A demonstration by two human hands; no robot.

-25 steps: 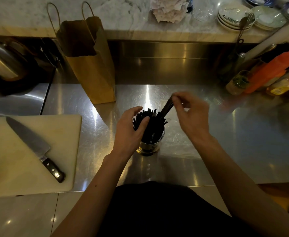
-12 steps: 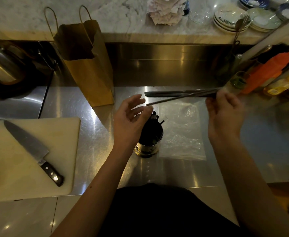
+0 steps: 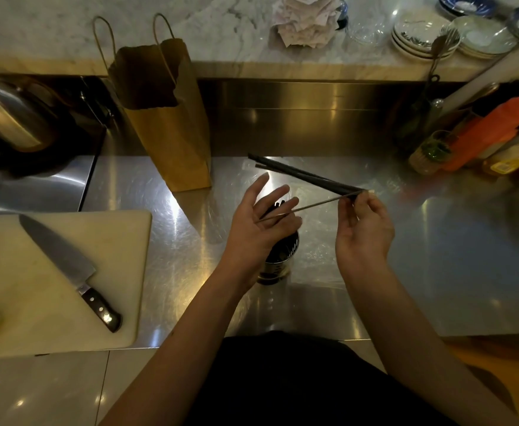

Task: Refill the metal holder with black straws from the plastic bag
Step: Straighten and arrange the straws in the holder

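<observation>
Here the right hand pinches black straws fanning leftward above the metal holder; the left hand, fingers spread, hovers over it.

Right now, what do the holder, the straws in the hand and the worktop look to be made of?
Holder: shiny metal, probably steel, with mirror-like glints and slots near its base. Straws: matte black, likely plastic, though paper cannot be ruled out. Worktop: brushed stainless steel, judging by swirl scratches and light streaks.
</observation>
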